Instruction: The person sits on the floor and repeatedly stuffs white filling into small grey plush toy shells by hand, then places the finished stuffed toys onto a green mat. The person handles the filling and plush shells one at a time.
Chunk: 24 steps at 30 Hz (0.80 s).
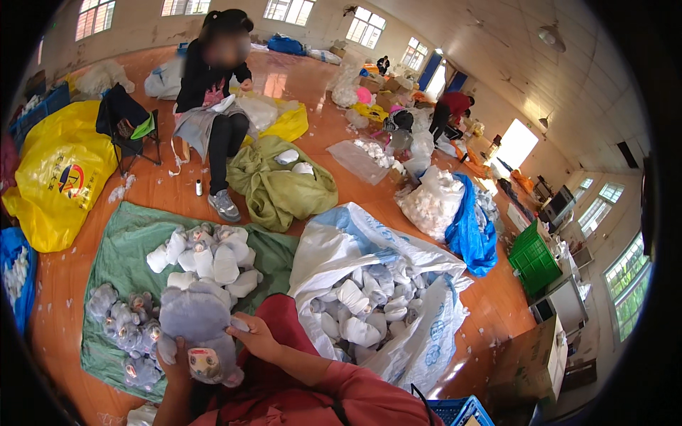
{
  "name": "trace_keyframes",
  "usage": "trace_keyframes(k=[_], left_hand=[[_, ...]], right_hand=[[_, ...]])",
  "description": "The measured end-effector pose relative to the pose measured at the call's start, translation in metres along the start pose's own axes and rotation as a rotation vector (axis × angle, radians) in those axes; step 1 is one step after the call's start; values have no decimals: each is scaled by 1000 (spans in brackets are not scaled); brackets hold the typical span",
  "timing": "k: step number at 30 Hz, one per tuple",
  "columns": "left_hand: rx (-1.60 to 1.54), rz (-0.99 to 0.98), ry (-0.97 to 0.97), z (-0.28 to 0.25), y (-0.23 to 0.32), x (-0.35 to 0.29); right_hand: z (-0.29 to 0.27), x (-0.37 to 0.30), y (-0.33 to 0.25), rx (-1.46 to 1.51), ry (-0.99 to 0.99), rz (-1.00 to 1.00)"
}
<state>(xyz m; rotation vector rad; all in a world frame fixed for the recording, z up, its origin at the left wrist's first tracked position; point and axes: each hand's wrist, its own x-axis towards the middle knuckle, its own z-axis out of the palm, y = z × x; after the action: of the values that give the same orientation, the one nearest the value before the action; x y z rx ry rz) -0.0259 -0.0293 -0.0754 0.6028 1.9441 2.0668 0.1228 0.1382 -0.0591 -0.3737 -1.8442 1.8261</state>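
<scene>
Here we have both hands at work on one grey plush toy (193, 316), held up at the near edge of a green cloth (114, 245) spread over the orange-brown floor (192, 186). The left hand (177, 369) is clasped around the toy's lower left side, while the right hand (257, 339) grips a small grey part at its right edge. The toy hangs face-down-end nearest the wearer, its face patch (205, 363) showing at the bottom. Just left on the cloth, a cluster of small grey toys (124, 323); beyond, a heap of white-and-grey pieces (213, 257). To the right, a white sack (320, 245) gapes open, loaded with more grey and white pieces (373, 302). Across the cloth sits a co-worker (213, 85), beside an olive sack (280, 188).
</scene>
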Motion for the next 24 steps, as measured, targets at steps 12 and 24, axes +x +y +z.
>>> trace_keyframes(k=[12,24], left_hand=[[-37,-257,-142,-32,-2,24],[-270,-188,213,-35,-17,45]], right_hand=[[-2,21,10,261,-213,226],[12,30,24,155,-394,305]])
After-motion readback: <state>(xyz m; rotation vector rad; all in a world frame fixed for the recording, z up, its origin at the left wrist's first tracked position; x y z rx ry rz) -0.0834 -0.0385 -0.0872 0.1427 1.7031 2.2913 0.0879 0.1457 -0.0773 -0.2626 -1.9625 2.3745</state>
